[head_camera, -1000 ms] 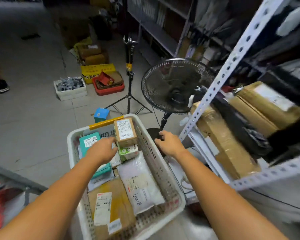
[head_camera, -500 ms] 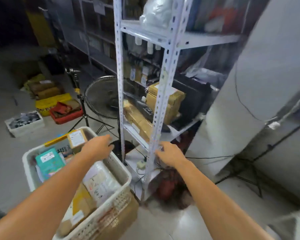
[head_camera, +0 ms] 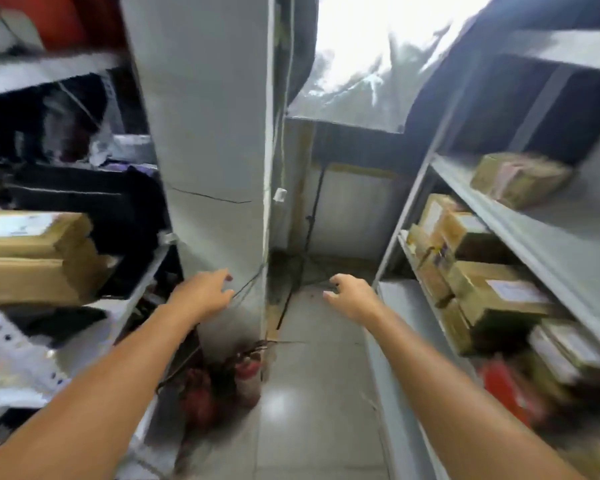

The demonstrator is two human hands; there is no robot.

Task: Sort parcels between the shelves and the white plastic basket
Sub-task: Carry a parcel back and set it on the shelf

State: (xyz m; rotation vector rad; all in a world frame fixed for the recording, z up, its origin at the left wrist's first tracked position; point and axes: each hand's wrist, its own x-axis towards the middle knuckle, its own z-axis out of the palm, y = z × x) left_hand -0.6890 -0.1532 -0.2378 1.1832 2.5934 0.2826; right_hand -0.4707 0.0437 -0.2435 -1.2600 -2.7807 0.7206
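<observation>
Empty hands between two racks of parcels.
The left hand and right hand reach forward, fingers loosely spread, holding nothing. Brown parcels lie on the left shelf at the left hand's 9 o'clock. More boxes fill the right shelves at the right hand's 3 o'clock.

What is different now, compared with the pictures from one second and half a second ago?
The view swung right, from the white basket to the aisle between the grey pillar and the right-hand shelves; the basket is out of view. The left hand and the right hand came off the basket. Unchanged: both hold nothing, arms stretched forward.
</observation>
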